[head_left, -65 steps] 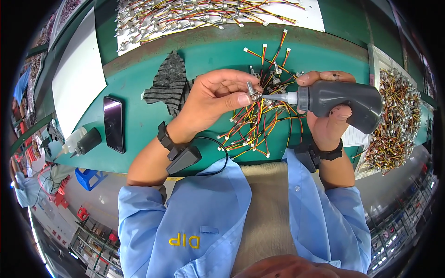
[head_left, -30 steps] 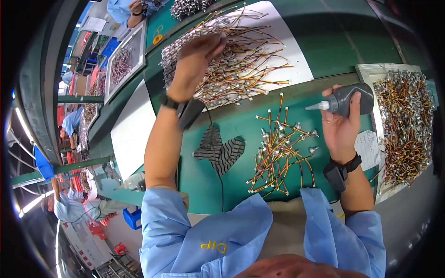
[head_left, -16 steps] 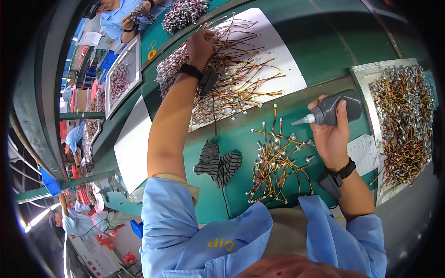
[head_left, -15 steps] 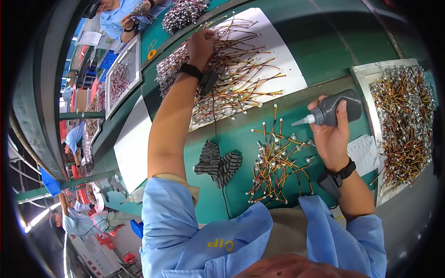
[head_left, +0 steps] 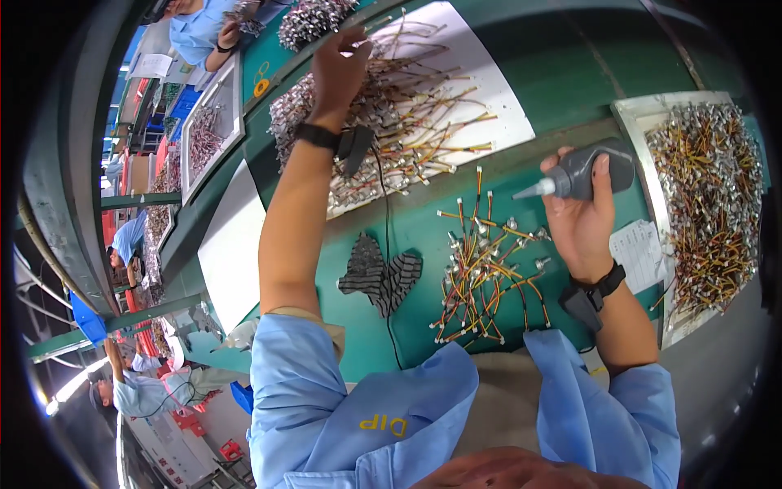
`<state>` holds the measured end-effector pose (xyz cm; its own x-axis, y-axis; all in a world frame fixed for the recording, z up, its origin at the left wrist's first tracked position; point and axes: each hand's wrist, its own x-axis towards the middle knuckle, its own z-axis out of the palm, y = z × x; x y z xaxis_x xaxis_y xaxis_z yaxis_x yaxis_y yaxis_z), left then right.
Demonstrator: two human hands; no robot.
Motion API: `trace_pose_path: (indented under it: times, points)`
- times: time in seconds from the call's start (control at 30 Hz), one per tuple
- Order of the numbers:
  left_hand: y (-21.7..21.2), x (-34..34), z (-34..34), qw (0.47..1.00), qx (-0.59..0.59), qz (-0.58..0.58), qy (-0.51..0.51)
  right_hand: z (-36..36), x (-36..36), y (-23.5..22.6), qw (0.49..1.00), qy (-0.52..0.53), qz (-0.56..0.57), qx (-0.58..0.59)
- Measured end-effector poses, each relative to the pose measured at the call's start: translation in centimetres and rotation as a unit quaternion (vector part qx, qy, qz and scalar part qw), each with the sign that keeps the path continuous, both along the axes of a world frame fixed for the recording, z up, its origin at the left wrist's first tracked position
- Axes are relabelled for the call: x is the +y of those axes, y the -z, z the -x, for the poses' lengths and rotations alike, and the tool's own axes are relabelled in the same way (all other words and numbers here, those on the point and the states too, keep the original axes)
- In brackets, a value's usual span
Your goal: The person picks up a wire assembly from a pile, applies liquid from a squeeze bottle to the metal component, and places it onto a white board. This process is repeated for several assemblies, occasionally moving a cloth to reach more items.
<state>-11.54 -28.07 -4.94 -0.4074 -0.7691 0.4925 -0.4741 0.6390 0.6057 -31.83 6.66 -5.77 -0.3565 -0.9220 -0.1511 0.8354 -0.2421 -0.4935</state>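
My right hand [head_left: 580,224] is closed round a dark grey squeeze bottle [head_left: 607,169], whose pale pointed nozzle faces left. My left hand [head_left: 338,75] hovers at the far edge of a white sheet [head_left: 481,61], thumb and fingers apart, with nothing visible in them. Below and beside it, a dense row of small silver parts with red, black and yellow wires [head_left: 371,134] covers the sheet, wire ends fanning to the right. Between my arms, a loose heap of the same wired parts [head_left: 485,281] lies on the green table [head_left: 350,326].
A white-rimmed tray [head_left: 639,134] full of wired parts stands at right, beside a paper slip [head_left: 638,254]. Striped grey cloth pieces [head_left: 379,275] and a thin black cable lie mid-table. Another white sheet [head_left: 236,248] is at left. A co-worker [head_left: 199,34] handles parts at far left.
My left hand has moved up and slightly left, off the wired parts, and its fingers have spread. My right hand still holds the bottle, nearly unmoved. One wire in the heap has shifted.
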Motion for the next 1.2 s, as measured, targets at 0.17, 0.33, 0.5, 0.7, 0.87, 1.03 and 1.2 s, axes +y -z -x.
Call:
trace_pose_path:
  times: [0.17,0.33,0.5,0.7,0.87,1.03,1.2]
  points:
    - [-7.1,15.7,-0.1,0.921,-0.227,-0.128,0.288,-0.3,-0.5,-0.9,0.996,0.058,-0.049,-0.04]
    - [-3.3,23.1,-2.0,0.87,-0.328,-0.119,0.349,0.6,-0.7,0.4,0.996,-0.045,0.069,-0.012]
    - [-4.3,25.8,-0.9,0.897,-0.298,-0.137,0.298,0.1,-0.2,0.1,1.0,-0.008,0.016,0.003]
    - [-1.9,27.1,3.4,0.911,-0.235,-0.107,0.322,0.7,-0.4,0.5,0.996,-0.031,0.079,-0.029]
    - [0.0,28.4,5.2,0.896,-0.219,-0.053,0.382,1.6,-0.5,0.7,0.994,-0.025,0.088,-0.065]
    - [-0.5,28.8,5.8,0.877,-0.24,0.054,0.412,1.7,-0.8,0.5,0.995,-0.007,0.074,-0.066]
    - [-2.4,28.5,4.8,0.892,-0.193,-0.067,0.403,1.3,-0.7,-0.5,0.996,0.012,0.053,-0.077]
